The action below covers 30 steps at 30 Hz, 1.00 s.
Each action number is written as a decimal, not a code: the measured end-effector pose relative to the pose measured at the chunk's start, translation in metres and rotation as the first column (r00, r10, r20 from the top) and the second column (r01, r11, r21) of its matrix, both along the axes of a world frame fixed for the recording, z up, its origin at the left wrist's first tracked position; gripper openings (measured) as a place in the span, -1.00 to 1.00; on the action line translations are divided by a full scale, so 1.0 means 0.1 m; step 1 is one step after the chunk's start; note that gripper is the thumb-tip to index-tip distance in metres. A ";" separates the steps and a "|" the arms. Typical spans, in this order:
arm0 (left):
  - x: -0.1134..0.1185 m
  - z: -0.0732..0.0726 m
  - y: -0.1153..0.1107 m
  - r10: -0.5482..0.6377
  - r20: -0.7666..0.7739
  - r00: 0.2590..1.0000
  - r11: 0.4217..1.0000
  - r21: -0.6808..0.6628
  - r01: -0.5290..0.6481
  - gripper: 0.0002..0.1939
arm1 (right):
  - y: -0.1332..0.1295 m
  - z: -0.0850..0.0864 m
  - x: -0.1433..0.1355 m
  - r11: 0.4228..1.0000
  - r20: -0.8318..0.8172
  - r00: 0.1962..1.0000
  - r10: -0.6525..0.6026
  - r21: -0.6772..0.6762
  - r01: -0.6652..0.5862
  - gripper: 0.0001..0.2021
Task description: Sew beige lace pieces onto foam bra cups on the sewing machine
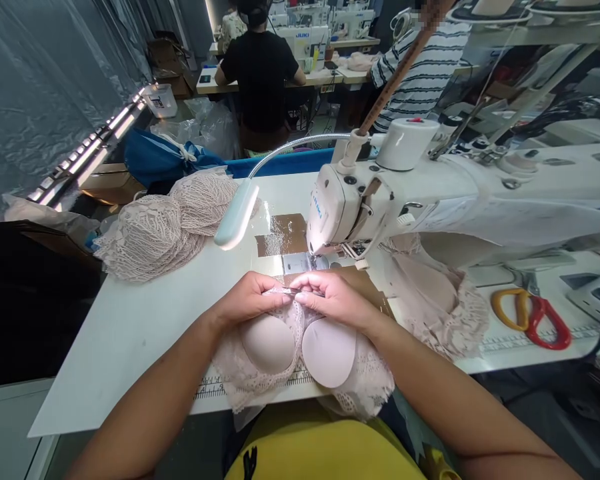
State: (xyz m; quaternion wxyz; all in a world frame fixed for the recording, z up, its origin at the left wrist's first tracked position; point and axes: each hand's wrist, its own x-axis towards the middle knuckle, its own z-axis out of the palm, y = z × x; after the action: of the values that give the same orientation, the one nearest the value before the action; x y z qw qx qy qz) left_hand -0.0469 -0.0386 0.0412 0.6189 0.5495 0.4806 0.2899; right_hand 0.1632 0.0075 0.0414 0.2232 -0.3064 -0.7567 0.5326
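A pale pink lace bra with two smooth cups (269, 344) lies at the front edge of the white table, its lace spreading over the edge. My left hand (253, 298) pinches the upper middle edge of the lace from the left. Right beside it, my right hand (330, 297) is closed on the same edge, with a small dark metal tool, perhaps snips, partly hidden in its fingers. Both hands are just in front of the needle area of the white sewing machine (330, 207). The fingertips nearly meet.
Bundled lace (153, 233) sits at the table's left. A lamp head (237, 215) hangs left of the machine. More bra pieces (430, 293) and scissors with orange and red handles (547, 323) lie to the right. Two people sit at tables beyond.
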 end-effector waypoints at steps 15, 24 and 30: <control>0.01 -0.02 0.00 0.025 -0.024 0.999 0.999 -0.023 -0.026 -0.64 | -0.05 -0.04 -0.06 0.992 -0.075 0.989 -0.124 -0.030 0.122 -0.88; -0.11 0.08 0.00 -0.147 -0.053 0.988 0.989 -0.012 0.147 -0.68 | -0.06 -0.08 -0.11 0.962 -0.058 0.997 -0.043 -0.271 0.026 -0.71; -0.52 0.18 -0.04 -0.160 -0.231 0.960 0.986 -0.076 0.146 -0.58 | -0.03 -0.02 -0.03 0.985 0.113 0.992 0.065 -0.164 -0.045 -0.81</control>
State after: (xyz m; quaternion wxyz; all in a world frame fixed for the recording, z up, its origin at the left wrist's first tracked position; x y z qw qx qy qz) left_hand -0.0988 -0.0427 0.0591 0.5936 0.5974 0.5151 0.1594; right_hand 0.1601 0.0045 0.0396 0.1379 -0.3333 -0.7310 0.5792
